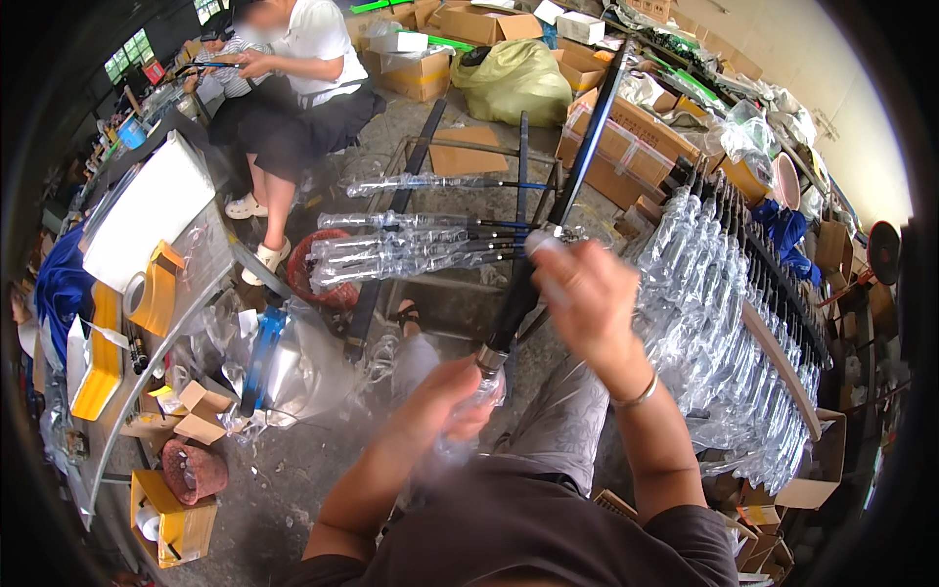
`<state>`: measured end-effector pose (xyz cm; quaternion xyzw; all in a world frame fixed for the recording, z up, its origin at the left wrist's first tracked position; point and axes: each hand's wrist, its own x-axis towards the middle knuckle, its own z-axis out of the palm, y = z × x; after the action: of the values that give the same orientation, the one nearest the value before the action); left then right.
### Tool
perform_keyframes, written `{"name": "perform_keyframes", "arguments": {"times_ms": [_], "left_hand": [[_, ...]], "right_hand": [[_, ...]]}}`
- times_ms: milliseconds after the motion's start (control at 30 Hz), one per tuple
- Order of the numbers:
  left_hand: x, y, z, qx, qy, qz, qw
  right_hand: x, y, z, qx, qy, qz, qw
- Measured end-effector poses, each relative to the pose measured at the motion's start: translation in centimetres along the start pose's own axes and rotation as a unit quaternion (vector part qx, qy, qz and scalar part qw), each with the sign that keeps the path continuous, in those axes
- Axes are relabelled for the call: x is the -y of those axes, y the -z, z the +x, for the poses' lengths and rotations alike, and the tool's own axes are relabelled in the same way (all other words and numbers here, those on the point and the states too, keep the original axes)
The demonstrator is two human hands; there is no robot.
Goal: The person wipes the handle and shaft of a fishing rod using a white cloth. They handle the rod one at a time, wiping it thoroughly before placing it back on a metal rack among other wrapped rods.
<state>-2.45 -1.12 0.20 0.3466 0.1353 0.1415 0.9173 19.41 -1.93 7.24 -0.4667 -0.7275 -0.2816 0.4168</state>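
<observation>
A long black rod [577, 166] with a metal-ringed butt end slants from the upper right down to my lap. My left hand [452, 393] grips its lower end together with a crumpled clear plastic sleeve [468, 430]. My right hand [585, 293], blurred, is closed around the rod's upper handle, with a bangle on that wrist. Just left of my right hand, several rods wrapped in clear sleeves [411, 249] lie across a metal rack [430, 147].
A long row of bagged rods [729, 323] hangs on a rail at my right. A seated person [293, 88] works at the upper left. A table [176, 323] at my left holds tape rolls and yellow boxes. Cardboard boxes [626, 137] and a yellow-green sack [509, 78] stand behind.
</observation>
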Motion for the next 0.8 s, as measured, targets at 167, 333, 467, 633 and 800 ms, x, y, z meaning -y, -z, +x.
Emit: {"name": "perform_keyframes", "arguments": {"times_ms": [167,333,467,633,800], "left_hand": [[0.0,0.4,-0.5,-0.023,-0.021,0.036,0.999],[0.2,-0.3,-0.7,-0.116,-0.034,0.09,0.989],[0.5,-0.4,-1.1,-0.131,-0.062,0.162,0.976],[0.4,-0.5,-1.1,-0.182,-0.061,0.241,0.951],[1.0,-0.9,-1.2,-0.215,-0.099,0.322,0.917]], "right_hand": [[0.5,0.5,-0.6,0.068,0.037,-0.004,0.997],[2.6,-0.3,-1.7,0.095,0.07,0.033,0.992],[-0.4,0.0,0.6,0.01,0.059,0.009,0.998],[2.5,0.0,-1.5,0.096,0.095,0.011,0.991],[1.3,0.0,-0.2,0.054,0.064,-0.001,0.996]]}}
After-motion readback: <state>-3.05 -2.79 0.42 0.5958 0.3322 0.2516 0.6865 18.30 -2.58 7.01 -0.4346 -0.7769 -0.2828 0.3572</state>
